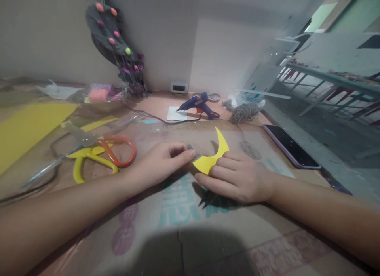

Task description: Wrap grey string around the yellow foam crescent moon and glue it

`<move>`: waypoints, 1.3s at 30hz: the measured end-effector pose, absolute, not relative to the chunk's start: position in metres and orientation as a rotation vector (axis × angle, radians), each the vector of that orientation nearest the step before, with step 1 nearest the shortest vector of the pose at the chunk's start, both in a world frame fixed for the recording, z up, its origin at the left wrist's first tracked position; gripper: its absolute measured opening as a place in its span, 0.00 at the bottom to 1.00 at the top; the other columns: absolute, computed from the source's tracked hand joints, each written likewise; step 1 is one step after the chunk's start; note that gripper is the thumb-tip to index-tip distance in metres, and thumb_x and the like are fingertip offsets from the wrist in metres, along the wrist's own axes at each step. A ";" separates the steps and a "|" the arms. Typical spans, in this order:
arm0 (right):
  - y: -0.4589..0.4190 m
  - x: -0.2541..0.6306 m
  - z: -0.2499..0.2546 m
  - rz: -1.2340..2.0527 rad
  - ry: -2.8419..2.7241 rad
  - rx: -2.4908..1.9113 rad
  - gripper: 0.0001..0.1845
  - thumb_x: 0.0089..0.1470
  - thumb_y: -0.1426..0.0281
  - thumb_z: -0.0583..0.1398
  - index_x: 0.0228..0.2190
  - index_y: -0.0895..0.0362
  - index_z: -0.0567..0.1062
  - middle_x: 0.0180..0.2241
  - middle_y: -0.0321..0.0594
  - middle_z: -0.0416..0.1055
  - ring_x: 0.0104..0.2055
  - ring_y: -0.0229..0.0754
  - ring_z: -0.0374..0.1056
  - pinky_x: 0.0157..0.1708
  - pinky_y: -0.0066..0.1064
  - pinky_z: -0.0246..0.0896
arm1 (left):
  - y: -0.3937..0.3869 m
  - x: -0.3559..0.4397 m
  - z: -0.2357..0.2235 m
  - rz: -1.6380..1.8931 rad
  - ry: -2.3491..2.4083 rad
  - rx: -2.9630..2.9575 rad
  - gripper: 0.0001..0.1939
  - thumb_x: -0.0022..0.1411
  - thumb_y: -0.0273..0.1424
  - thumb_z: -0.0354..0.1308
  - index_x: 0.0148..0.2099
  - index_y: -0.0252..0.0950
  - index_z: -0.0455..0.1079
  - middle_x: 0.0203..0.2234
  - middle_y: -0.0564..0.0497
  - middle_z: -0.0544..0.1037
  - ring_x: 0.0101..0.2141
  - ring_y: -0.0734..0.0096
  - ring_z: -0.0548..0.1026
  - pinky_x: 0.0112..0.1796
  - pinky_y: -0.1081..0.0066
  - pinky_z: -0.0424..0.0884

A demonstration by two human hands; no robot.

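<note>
A yellow paper crescent (221, 149) is held in my right hand (237, 177), whose fingers are curled over its lower right edge. One tip of the crescent points up and the other reaches toward my left hand (169, 159). The thumb and forefinger of that left hand are pinched together at the crescent's left tip, with a small piece of grey yarn (190, 147) showing at the fingertips. Dark pointed tips of a tool (205, 200) stick out below my right hand; the rest of it is hidden. Loose grey yarn (249, 149) lies just beyond the right knuckles.
Scissors with red and yellow handles (120, 151) lie left, near yellow paper (29, 125). A blue glue gun (198, 103) rests at the back, beside a grey yarn bundle (245, 113). A phone (291, 145) lies right. A grey crescent with pompoms (108, 34) hangs at the wall.
</note>
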State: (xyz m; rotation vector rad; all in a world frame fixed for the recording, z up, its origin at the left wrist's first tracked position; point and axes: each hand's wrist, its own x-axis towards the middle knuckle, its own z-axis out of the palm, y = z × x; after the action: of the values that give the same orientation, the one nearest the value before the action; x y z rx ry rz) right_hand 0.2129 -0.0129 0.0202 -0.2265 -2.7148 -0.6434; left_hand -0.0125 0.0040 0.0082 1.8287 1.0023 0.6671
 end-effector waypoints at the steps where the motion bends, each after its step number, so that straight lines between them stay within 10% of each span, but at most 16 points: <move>1: -0.011 0.214 0.018 -0.585 -2.716 -0.287 0.12 0.61 0.74 0.53 0.46 0.61 0.70 0.25 0.36 0.71 0.26 0.39 0.62 0.27 0.33 0.52 | 0.004 -0.013 0.008 0.664 1.000 1.827 0.19 0.64 0.44 0.51 0.30 0.34 0.68 0.23 0.56 0.71 0.26 0.75 0.66 0.28 0.75 0.62; 13: -0.004 0.219 0.006 -0.224 -2.539 -0.682 0.23 0.59 0.72 0.56 0.55 0.64 0.62 0.34 0.43 0.76 0.35 0.42 0.69 0.35 0.31 0.60 | -0.002 -0.014 0.015 0.600 0.981 1.840 0.10 0.63 0.35 0.54 0.41 0.37 0.74 0.34 0.54 0.79 0.35 0.71 0.74 0.38 0.73 0.68; 21: -0.003 0.219 0.009 0.175 -2.418 -0.983 0.10 0.61 0.68 0.55 0.33 0.56 0.75 0.26 0.37 0.75 0.28 0.36 0.69 0.29 0.26 0.57 | -0.002 -0.014 0.014 0.607 1.034 1.950 0.15 0.65 0.40 0.50 0.33 0.35 0.69 0.26 0.56 0.71 0.29 0.74 0.67 0.30 0.75 0.62; 39: -0.001 0.209 0.008 0.487 -2.210 -1.179 0.12 0.57 0.66 0.55 0.29 0.57 0.75 0.25 0.36 0.74 0.27 0.35 0.67 0.27 0.25 0.58 | 0.001 -0.015 0.001 0.724 0.900 1.896 0.15 0.67 0.39 0.48 0.38 0.35 0.70 0.29 0.54 0.73 0.30 0.73 0.69 0.31 0.75 0.64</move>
State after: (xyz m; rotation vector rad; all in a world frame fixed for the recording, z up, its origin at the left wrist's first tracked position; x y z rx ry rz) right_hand 0.2090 -0.0006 0.0084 -1.1790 -2.2101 0.4867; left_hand -0.0153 0.0007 0.0011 1.8957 0.8998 0.7243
